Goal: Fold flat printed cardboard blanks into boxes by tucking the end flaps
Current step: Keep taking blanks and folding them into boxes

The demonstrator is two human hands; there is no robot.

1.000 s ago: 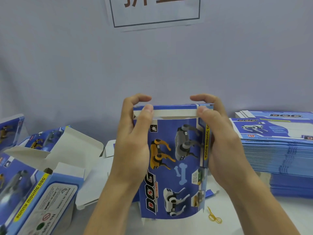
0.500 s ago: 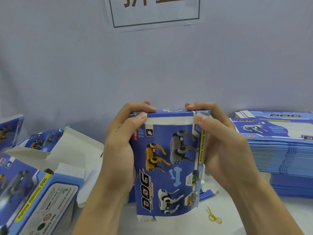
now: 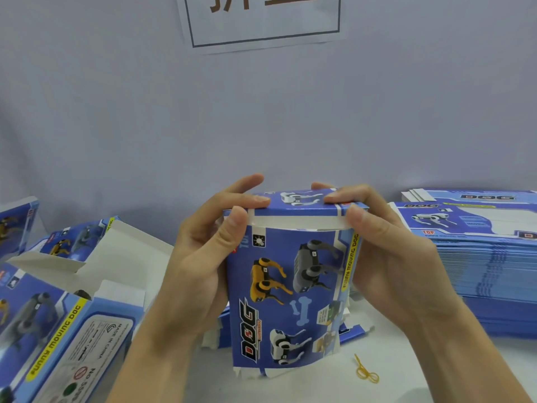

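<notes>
Now both hands, left (image 3: 200, 257) and right (image 3: 389, 257), pinch the box (image 3: 290, 286) top, so press the lid (image 3: 296, 206) evenly to seat its white tuck flap (image 3: 296, 221).

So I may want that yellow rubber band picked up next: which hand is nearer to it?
Right. The right hand grips the box above the rubber band; the left hand grips the box's far side.

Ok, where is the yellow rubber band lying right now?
In the head view, the rubber band lies on the white table at lower right of centre, just right of the bottom of the box and below the right hand.
</notes>
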